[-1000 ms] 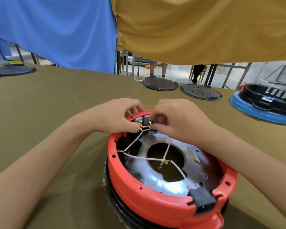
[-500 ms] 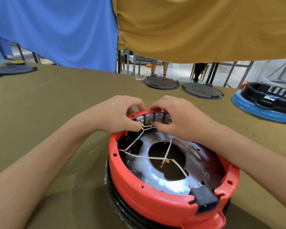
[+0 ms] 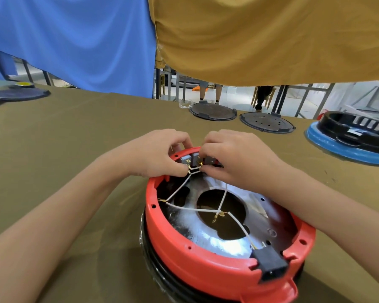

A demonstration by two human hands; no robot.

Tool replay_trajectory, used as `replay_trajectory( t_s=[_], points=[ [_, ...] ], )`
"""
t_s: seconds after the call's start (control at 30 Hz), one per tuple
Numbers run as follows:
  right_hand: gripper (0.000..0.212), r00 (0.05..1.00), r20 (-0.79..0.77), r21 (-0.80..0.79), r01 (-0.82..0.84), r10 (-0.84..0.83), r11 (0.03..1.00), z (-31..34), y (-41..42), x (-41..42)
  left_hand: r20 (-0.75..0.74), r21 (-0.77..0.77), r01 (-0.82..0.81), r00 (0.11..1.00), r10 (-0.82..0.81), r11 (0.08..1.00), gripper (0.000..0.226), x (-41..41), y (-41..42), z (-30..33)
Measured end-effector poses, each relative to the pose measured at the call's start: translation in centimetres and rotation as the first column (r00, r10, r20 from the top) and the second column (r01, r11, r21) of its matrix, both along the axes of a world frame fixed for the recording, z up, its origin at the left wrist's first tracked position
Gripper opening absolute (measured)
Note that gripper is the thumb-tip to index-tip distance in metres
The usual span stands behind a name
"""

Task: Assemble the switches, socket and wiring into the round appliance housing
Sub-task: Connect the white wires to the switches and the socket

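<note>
Blue and mustard cloths hang behind a long worktop (image 3: 64,132) draped in olive fabric, with dark round lids (image 3: 212,110) and a blue-rimmed unit (image 3: 346,145) parked along its far side. In front of the person sits the round red housing (image 3: 206,256), open side up, a shiny metal plate (image 3: 223,243) inside it. At the far rim a row of small grey switches (image 3: 194,159) sits in its slots. The left hand (image 3: 160,153) and the right hand (image 3: 230,158) meet there, fingers curled, pinching at the switch bodies and their brass terminals. White wires (image 3: 195,209) run back across the plate to a black socket (image 3: 271,266) seated in the near rim.

Those switches look light, hard and small enough to slip, best held by their plastic sides. The wires are thin and springy, the brass tabs would likely bend under force. The housing seems stiff and steady enough to push against.
</note>
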State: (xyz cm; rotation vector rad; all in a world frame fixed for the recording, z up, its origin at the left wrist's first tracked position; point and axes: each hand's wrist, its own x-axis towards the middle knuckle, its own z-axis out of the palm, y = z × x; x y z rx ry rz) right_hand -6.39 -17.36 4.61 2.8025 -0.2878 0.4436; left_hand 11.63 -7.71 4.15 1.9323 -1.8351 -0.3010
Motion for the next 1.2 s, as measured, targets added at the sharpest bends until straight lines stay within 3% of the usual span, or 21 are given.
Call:
replay_trajectory(
  t_s=[0.13,0.33,0.7,0.8,0.93,1.13,1.2],
  points=[
    [0.023,1.0,-0.017,-0.108,-0.025,0.023,0.994,-0.2,0.4,0.0,0.013,-0.01,-0.008,1.0,0.009,1.0,0.027,0.0,0.0,0.0],
    [0.014,0.998,-0.029,-0.115,-0.056,0.053,0.992,0.2,0.5,0.3,0.027,-0.004,-0.005,1.0,0.005,1.0,0.024,0.0,-0.1,0.0],
    [0.023,0.985,-0.173,-0.147,-0.035,0.009,0.988,1.2,0.6,1.0,0.044,0.001,-0.004,0.999,0.004,1.0,0.025,0.2,-0.1,-0.1],
    [0.026,0.986,-0.167,-0.129,-0.026,0.005,0.991,1.3,0.2,0.7,0.039,-0.003,-0.009,0.999,0.01,1.0,0.024,0.2,-0.1,-0.1],
    [0.023,0.994,-0.104,0.01,-0.008,0.009,1.0,1.0,-0.1,0.3,0.041,-0.008,-0.008,0.999,0.009,1.0,0.024,0.1,-0.1,-0.2],
    [0.024,0.993,-0.115,-0.076,-0.006,-0.003,0.997,0.6,0.1,0.6,0.048,-0.008,-0.009,0.999,0.009,1.0,0.024,0.2,-0.1,-0.1],
    [0.022,0.995,-0.102,-0.036,-0.003,-0.001,0.999,0.8,0.0,0.7,0.051,-0.006,-0.009,0.999,0.01,1.0,0.024,0.2,-0.1,-0.1]
  ],
)
